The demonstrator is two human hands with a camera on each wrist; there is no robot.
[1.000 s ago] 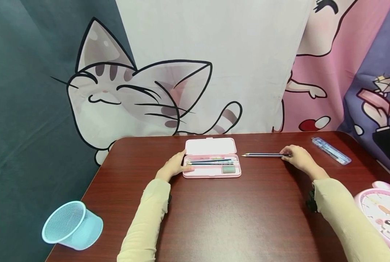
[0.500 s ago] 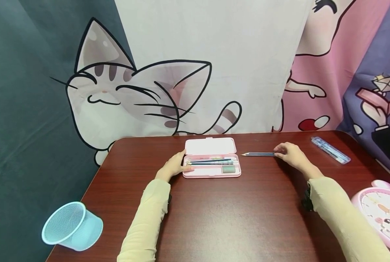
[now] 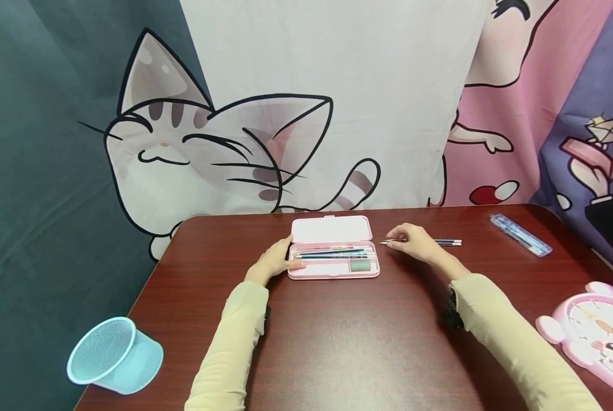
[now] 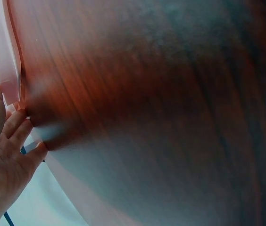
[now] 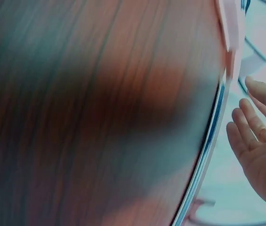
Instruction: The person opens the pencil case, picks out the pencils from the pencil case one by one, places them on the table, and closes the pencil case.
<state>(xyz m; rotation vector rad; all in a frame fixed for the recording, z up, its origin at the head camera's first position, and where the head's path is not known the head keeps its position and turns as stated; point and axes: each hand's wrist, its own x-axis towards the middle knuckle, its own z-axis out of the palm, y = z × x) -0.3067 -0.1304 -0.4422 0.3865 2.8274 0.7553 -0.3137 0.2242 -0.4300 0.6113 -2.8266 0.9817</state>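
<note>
The surface [image 3: 347,348] carries my pink case [image 3: 327,268], lid back, apparently for easy access. My left hand [image 3: 271,261] grips its left end, probably steadying it. My right hand [image 3: 416,242], fingers loosely extended, is over the pencils [image 3: 448,242] just right of the case, hiding their middles; I cannot tell whether it touches them.

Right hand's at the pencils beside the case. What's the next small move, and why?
I'd probably pinch the loose pencils with the right hand: its fingers are at their pointed ends, while the left hand grips the left end of the open pencil case, where other pencils already lie.
</note>
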